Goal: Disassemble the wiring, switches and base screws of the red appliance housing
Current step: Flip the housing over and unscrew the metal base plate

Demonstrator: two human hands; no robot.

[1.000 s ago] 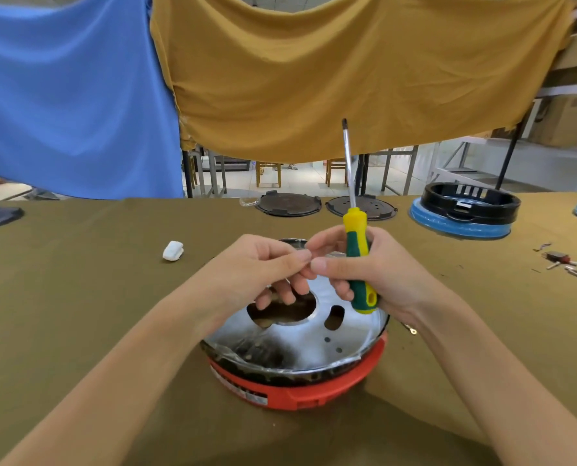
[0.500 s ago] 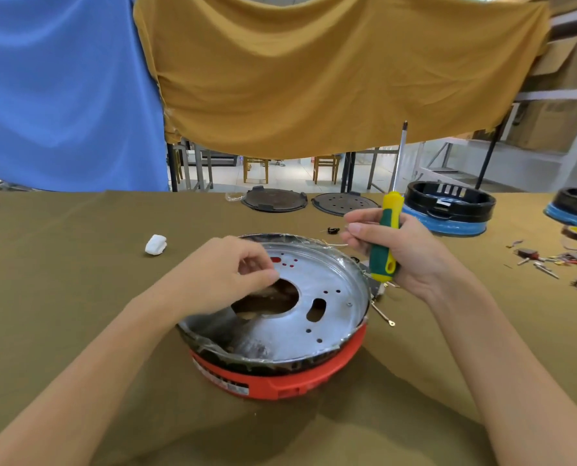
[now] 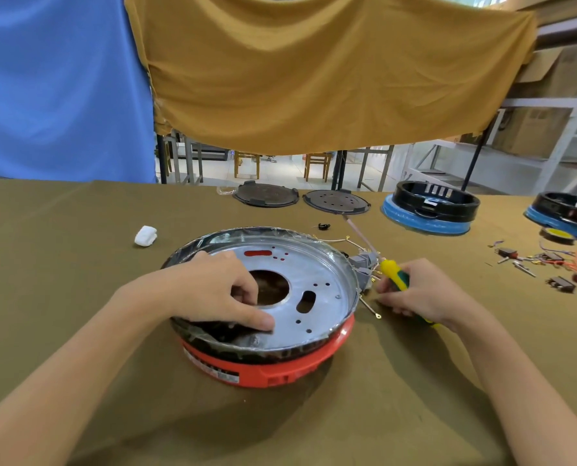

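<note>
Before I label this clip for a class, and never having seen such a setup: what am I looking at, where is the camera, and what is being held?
There is no machine here, only a person's two bare hands. The single picture comes from a camera worn on the person's head, looking forward and down.

In the middle of the olive-covered table sits a red appliance housing with a silver metal plate on top. The left hand rests on that plate, fingers at its big central hole. The right hand grips a yellow-and-green screwdriver beside the housing, its shaft pointing away over loose wires and grey connectors.

Also on the table: a small white part, two dark round covers, two blue-based black housings and scattered small parts at the right.
</note>
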